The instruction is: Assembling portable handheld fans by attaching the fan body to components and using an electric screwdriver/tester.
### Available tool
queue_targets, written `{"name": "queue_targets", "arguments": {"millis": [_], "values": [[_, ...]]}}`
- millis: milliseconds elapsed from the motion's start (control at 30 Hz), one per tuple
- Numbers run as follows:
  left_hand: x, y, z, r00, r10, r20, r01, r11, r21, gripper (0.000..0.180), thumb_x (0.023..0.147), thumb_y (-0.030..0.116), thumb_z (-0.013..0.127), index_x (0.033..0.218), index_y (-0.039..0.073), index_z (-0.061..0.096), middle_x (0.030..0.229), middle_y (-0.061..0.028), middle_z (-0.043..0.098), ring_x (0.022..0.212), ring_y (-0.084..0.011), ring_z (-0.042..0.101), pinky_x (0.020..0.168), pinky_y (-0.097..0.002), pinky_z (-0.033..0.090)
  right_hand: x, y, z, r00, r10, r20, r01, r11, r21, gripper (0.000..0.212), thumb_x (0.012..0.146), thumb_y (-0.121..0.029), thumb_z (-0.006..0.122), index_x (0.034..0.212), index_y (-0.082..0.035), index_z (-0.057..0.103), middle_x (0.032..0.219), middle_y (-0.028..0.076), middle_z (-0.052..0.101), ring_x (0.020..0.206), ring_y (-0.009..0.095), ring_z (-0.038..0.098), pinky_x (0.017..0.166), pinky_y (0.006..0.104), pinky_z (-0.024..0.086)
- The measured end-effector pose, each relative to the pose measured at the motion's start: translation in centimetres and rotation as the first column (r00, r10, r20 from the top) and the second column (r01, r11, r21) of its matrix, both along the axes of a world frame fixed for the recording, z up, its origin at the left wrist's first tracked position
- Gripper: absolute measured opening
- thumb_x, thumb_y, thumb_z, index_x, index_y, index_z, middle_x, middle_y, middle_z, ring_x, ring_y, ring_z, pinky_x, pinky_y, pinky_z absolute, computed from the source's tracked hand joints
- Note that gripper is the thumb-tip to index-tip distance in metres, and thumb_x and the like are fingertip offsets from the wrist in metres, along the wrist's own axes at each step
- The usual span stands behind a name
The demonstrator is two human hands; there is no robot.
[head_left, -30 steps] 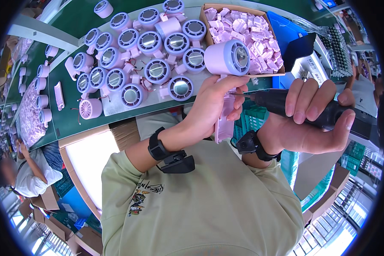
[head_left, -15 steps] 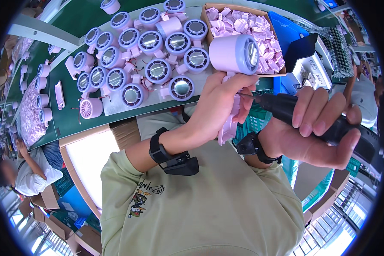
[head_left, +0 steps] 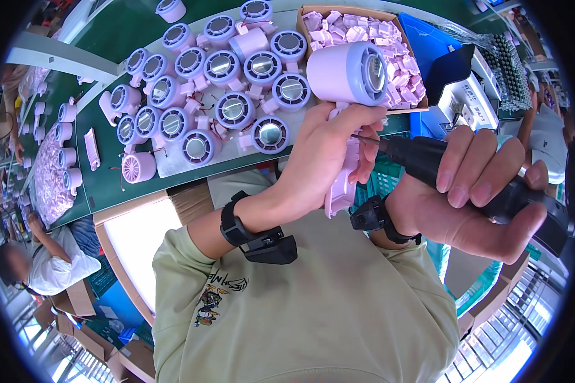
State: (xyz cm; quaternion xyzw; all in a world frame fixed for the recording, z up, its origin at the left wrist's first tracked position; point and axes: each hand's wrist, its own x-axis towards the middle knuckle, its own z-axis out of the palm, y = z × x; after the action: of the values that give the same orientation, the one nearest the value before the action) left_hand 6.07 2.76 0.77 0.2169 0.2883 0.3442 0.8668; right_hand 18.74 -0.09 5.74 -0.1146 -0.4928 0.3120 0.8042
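Note:
My left hand point(head_left: 322, 153) is closed round the handle of a pink and lilac handheld fan point(head_left: 329, 73), whose round head points up and to the right. Below my fingers the lower handle part point(head_left: 342, 191) sticks out as an open-looking pink shell. A black electric screwdriver point(head_left: 421, 159) is gripped in my right hand point(head_left: 479, 191). Its thin bit reaches left to the fan's handle, by my left fingertips; whether it sits in a screw is hidden. Several similar fan heads point(head_left: 235, 110) stand on a pale board point(head_left: 191, 167) to the left.
A cardboard box point(head_left: 420, 110) of pink plastic shells stands behind the fan. Right of it are a blue bin point(head_left: 407, 32) and a white-and-black carton point(head_left: 460, 96). A loose pink shell point(head_left: 92, 149) lies on the green table point(head_left: 102, 191). Another person point(head_left: 61, 258) sits at far left.
The fan head has shifted slightly up and left in my left hand. My right hand and the screwdriver have moved only a little; the bit stays at the handle.

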Motion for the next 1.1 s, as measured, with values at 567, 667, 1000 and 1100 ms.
{"name": "queue_targets", "arguments": {"millis": [567, 667, 1000, 1100], "values": [[-7.9, 22.2, -0.2, 0.739, 0.150, -0.657, 0.084, 0.947, 0.311, 0.042, 0.084, 0.038, 0.068, 0.102, 0.002, 0.060, 0.085, -0.0076, 0.065, 0.063, -0.0153, 0.062, 0.057, -0.0287, 0.052, 12.0, 1.0, -3.9, 0.687, -0.618, 0.383, 0.721, 0.510, -0.469, 0.038, 0.097, -0.018, 0.057, 0.128, 0.001, 0.045, 0.105, 0.013, 0.062, 0.097, 0.019, 0.060, 0.092, 0.0305, 0.045], [-7.3, 26.9, -2.5, 0.692, 0.260, -0.673, 0.063, 0.908, 0.415, 0.046, 0.084, 0.039, 0.069, 0.108, 0.000, 0.059, 0.093, -0.0092, 0.064, 0.073, -0.0162, 0.063, 0.063, -0.0300, 0.054, 9.7, 0.7, -3.1, 0.239, -0.849, 0.471, 0.971, 0.194, -0.142, 0.045, 0.095, -0.013, 0.059, 0.132, 0.003, 0.040, 0.126, 0.018, 0.053, 0.116, 0.024, 0.052, 0.104, 0.0384, 0.038], [-11.0, 24.8, -0.1, 0.820, 0.230, -0.524, 0.179, 0.767, 0.616, 0.043, 0.094, 0.030, 0.059, 0.123, -0.001, 0.056, 0.114, -0.0112, 0.062, 0.099, -0.0192, 0.062, 0.087, -0.0303, 0.050, -2.8, 18.4, 6.9, 0.491, -0.284, 0.824, 0.386, 0.918, 0.087, 0.028, 0.082, -0.019, 0.073, 0.104, -0.004, 0.065, 0.100, 0.007, 0.067, 0.095, 0.018, 0.062, 0.089, 0.0309, 0.045], [-15.1, 18.5, 6.4, 0.778, 0.259, -0.573, 0.183, 0.778, 0.600, 0.037, 0.097, 0.027, 0.056, 0.123, 0.000, 0.056, 0.116, -0.0114, 0.064, 0.100, -0.0176, 0.063, 0.090, -0.0308, 0.049, -0.5, 33.4, 7.3, 0.278, 0.020, 0.960, 0.357, 0.926, -0.122, 0.041, 0.085, -0.039, 0.066, 0.100, -0.002, 0.069, 0.090, 0.009, 0.069, 0.082, 0.015, 0.063, 0.075, 0.0300, 0.050]]}}
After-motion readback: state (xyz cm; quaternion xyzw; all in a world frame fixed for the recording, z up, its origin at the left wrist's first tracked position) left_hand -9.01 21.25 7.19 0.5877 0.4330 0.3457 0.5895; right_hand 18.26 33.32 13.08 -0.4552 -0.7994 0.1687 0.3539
